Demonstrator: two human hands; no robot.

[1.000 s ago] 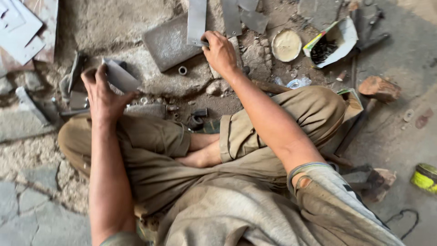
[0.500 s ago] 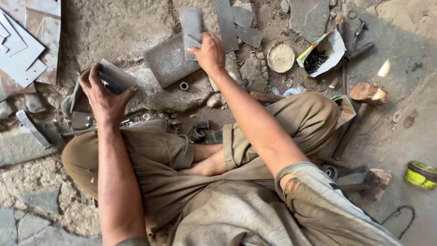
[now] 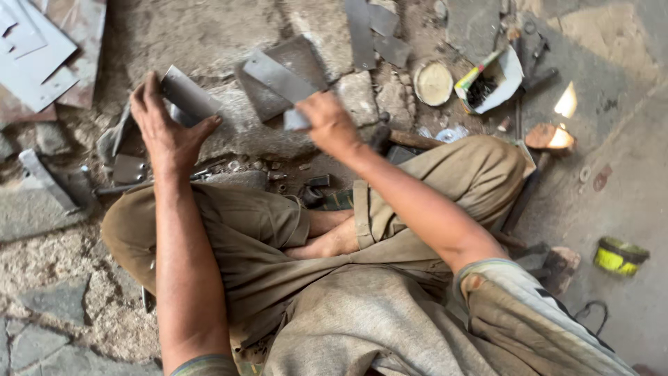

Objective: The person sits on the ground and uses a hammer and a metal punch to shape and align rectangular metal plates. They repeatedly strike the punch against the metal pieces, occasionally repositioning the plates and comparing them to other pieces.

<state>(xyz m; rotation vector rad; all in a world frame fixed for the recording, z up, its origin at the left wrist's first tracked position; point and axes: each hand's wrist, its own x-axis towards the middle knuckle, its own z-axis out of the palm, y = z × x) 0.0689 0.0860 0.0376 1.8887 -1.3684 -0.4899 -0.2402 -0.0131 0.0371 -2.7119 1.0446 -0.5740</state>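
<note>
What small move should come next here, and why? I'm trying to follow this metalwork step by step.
Probably lowering the metal strip in the right hand flat onto the dark metal plate beneath it. The strip is held by one end and hangs tilted above the plate, while the left hand grips a second metal piece off to the side, apart from the plate.

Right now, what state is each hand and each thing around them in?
left hand: gripping a bent metal piece.
right hand: holding a flat metal strip, tilted, blurred.
grey metal plate: lying flat under the strip.
round tin: open.
paper dish: holding dark small parts.
</note>
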